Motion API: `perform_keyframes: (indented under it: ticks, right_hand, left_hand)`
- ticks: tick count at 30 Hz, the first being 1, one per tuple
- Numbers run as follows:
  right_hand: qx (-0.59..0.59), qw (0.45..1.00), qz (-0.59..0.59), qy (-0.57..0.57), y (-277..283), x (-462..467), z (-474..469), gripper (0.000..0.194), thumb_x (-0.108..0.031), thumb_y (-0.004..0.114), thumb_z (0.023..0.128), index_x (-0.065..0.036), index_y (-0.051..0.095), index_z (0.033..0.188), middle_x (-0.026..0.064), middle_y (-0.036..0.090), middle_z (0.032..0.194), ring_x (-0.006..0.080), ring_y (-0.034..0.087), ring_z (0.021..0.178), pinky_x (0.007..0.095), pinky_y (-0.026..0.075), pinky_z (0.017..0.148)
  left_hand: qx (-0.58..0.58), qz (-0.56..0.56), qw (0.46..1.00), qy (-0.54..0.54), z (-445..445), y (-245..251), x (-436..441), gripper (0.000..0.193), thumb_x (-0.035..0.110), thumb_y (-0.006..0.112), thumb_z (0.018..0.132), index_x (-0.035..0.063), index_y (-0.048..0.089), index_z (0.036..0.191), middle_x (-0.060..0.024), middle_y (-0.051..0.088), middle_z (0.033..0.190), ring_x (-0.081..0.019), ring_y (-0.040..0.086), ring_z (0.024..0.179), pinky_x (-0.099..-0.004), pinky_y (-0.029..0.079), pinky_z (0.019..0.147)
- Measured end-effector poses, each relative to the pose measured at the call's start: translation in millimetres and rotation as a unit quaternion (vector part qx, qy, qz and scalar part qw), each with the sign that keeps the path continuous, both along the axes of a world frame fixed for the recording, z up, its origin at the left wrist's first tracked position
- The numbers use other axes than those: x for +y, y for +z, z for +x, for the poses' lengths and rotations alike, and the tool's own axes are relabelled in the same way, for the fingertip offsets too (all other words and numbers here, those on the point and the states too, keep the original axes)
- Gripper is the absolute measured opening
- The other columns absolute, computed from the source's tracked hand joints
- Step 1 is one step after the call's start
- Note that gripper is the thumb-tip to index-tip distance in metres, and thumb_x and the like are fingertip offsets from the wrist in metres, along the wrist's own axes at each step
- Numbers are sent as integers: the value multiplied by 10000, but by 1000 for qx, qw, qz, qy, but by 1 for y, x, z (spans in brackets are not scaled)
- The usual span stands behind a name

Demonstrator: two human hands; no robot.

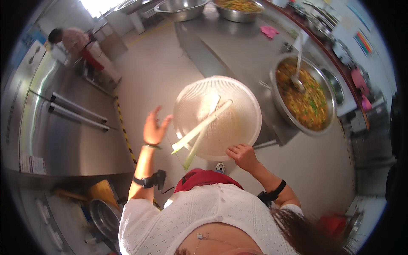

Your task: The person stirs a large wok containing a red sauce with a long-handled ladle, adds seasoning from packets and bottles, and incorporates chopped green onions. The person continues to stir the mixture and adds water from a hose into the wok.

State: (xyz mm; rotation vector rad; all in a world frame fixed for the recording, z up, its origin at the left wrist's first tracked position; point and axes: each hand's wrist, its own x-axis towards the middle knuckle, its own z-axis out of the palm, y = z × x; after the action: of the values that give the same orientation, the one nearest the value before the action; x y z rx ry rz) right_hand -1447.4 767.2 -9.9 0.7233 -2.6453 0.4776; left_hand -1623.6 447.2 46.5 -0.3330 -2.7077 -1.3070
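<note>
A pale round plastic colander (242,127) is in front of me, near the end of the steel worktable. Two scallion or leek stalks (204,126) lie crossed in it, their green ends sticking out over the near left rim. My right hand (242,156) grips the colander's rim at the near right. To the left of the colander, my left hand (155,127) is raised with its fingers apart and nothing in it. Its fingertips are close to the rim; whether they touch it I cannot tell.
On the right of the worktable (223,41) stands a large steel bowl (273,83) of cooked chopped food with a ladle (298,81). More steel bowls (183,12) and a pink cloth (269,32) are farther back. A steel refrigerator (70,137) flanks the left; another person (84,47) bends beyond it.
</note>
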Motion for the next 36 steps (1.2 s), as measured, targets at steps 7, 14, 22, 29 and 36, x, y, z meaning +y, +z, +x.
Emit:
perform_keyframes:
  ticks: [7,14,22,29,36]
  right_hand:
    - [24,994,-24,106,-13,-19,-212,166,-94,589,707,-100,631,868,23,630,760,206,636,715,335,476,621]
    - [-14,987,-16,160,-34,-98,-400,171,-110,584,722,-125,632,885,16,642,763,204,648,737,345,493,640]
    - [-10,986,-16,167,-32,-195,-573,126,-125,600,720,-133,613,846,5,626,739,193,645,718,339,496,633]
    - [-32,983,17,179,-45,-245,-771,147,-136,613,738,-119,618,883,17,632,753,208,642,760,355,495,676]
    - [3,958,-113,263,2,-296,-1005,353,-305,656,815,-105,623,1104,117,619,1065,264,581,1033,402,470,887]
  left_hand:
    - [-83,187,908,366,29,-53,-173,396,324,636,920,-10,605,1130,-38,623,979,-92,556,864,-233,457,727]
    - [-282,159,902,286,-67,-123,-180,441,328,638,916,-2,587,1203,-64,688,986,-122,628,899,-258,492,732]
    - [-400,388,828,61,-341,-113,-105,599,365,630,906,56,384,1356,-118,589,1222,-208,646,960,-298,492,759]
    - [-360,530,735,222,-566,-141,-133,102,153,583,867,122,545,957,-3,587,814,-137,587,655,-252,446,527]
    - [-306,576,707,273,-741,-123,-206,28,135,563,858,140,536,857,13,536,727,-103,543,595,-228,419,459]
